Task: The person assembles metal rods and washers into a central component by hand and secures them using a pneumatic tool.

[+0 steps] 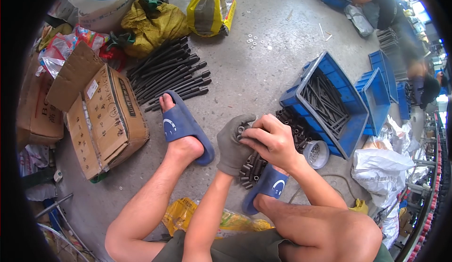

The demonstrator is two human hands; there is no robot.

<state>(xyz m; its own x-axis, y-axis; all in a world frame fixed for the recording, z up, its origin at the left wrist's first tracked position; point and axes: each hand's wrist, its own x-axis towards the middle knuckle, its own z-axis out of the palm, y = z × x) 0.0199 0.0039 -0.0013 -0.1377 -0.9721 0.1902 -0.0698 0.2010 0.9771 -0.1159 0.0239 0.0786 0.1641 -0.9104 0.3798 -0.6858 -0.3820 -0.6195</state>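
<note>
My left hand [230, 146], in a grey glove, is curled around small dark metal sleeves [241, 129] near the middle of the view. My bare right hand [275, 139] reaches in from the right, thumb and fingers pinched together at the top of these sleeves. Whatever sits between the right fingertips is too small and covered to make out. Below and behind both hands lies a heap of short black sleeves [253, 169] on the floor, partly hidden by them. A white tub [322, 162] with small metal rings stands to the right of my right hand.
A blue crate [346, 142] of black rods stands at right, with more blue bins [375, 101] beyond. Black rods [181, 76] lie at left beside a cardboard box [106, 116]. Sacks [153, 29] line the back left. Another person [376, 0] works at far right.
</note>
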